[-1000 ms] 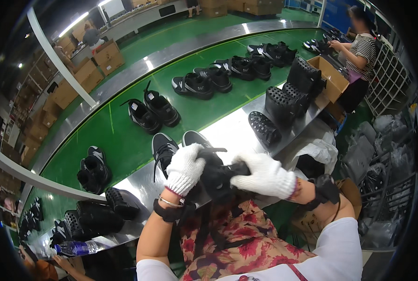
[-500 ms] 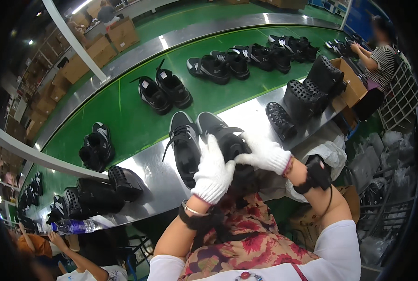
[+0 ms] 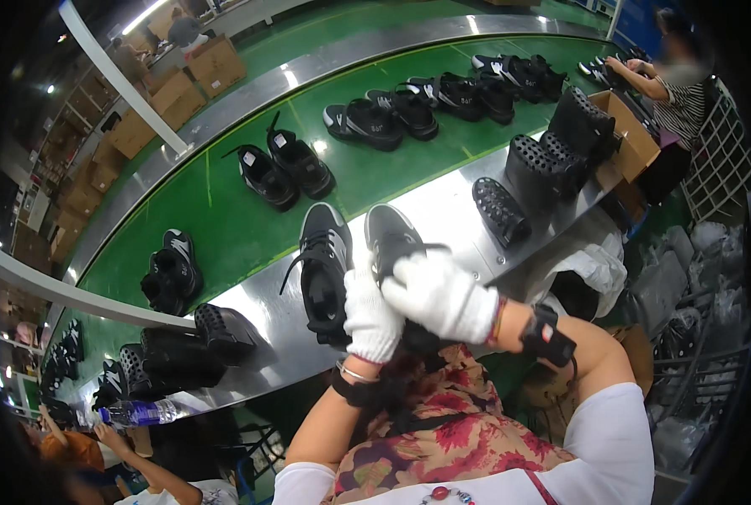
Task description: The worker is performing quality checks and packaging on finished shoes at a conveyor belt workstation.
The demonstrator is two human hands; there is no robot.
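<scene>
Gloved left hand (image 3: 372, 316) and right hand (image 3: 439, 295) both closed around black sneaker (image 3: 392, 240) at steel desk (image 3: 266, 316) edge beside its mate (image 3: 323, 269); light, flexible, probably best gripped around the heel

head cam | fisheye, looks down-fwd | hands close | conveyor belt (image 3: 224, 210) beyond
</scene>
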